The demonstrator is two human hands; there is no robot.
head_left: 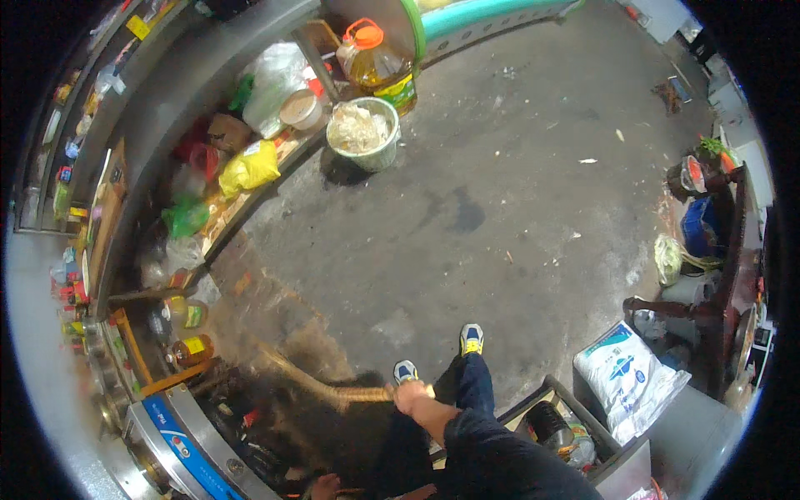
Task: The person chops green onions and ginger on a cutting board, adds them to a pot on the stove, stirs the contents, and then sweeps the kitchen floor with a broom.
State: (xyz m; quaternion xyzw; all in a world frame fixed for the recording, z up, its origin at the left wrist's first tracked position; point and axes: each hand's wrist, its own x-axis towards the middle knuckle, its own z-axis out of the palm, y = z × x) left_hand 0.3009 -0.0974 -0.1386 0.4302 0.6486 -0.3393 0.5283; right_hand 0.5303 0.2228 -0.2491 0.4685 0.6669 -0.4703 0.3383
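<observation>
My right hand [411, 397] is closed around the handle of a straw hand broom [362, 394], below the middle of the view. The blurred bristles spread to the left over the floor, beside a brown stained patch [312, 347]. What looks like my left hand [326, 486] shows only in part at the bottom edge, in shadow; whether it holds anything is hidden. My shoes [472, 339] stand on the grey floor just beyond the broom handle.
On the left, a low shelf [234, 225] bears bags and a tub, above oil bottles [192, 350]. A steel stove [187, 450] stands lower left. Further up are a waste bucket [381, 150] and an oil jug [381, 69]. At right are a white sack [631, 381], a crate [531, 400] and a wooden table [731, 269].
</observation>
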